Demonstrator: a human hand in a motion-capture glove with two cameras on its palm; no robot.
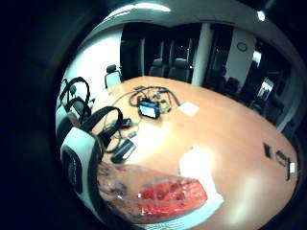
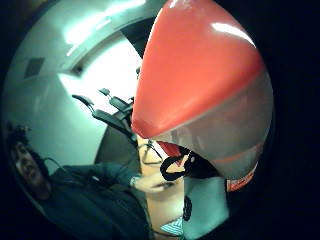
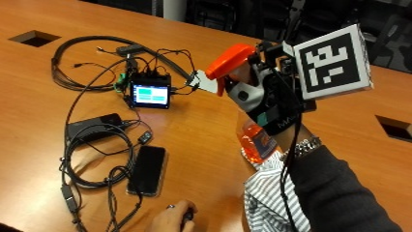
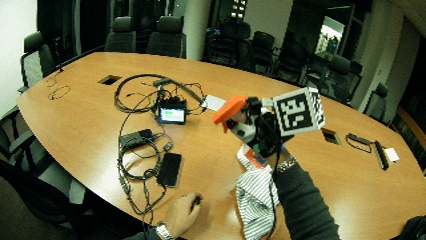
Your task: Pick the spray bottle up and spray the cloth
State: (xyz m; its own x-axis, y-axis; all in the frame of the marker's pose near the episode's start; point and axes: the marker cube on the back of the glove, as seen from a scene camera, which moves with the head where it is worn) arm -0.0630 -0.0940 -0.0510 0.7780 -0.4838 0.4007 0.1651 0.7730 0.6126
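Observation:
In the outside view my gloved right hand [image 3: 273,99] grips the spray bottle [image 3: 229,62] by its neck and holds it up off the table [image 3: 193,130]. The orange spray head points toward the small screen device, and the clear body with orange liquid [image 3: 254,141] hangs below the hand. The white striped cloth [image 3: 273,193] lies crumpled on the table under my forearm, beside the bottle's base. In the wide outside view, the hand [image 4: 261,131] and the bottle [image 4: 229,111] are above the cloth [image 4: 256,192]. The orange head [image 2: 195,65] fills the thumb side palm view. The little finger side palm view shows the body [image 1: 158,194] over the cloth [image 1: 199,165].
A small screen device [image 3: 150,93] with tangled cables, a black power brick [image 3: 96,126] and a dark phone [image 3: 147,169] lie left of the bottle. A white card [image 3: 206,81] lies behind the spray head. The bare left hand [image 3: 174,218] rests at the near edge. Table cutouts [image 3: 33,37] [image 3: 392,126].

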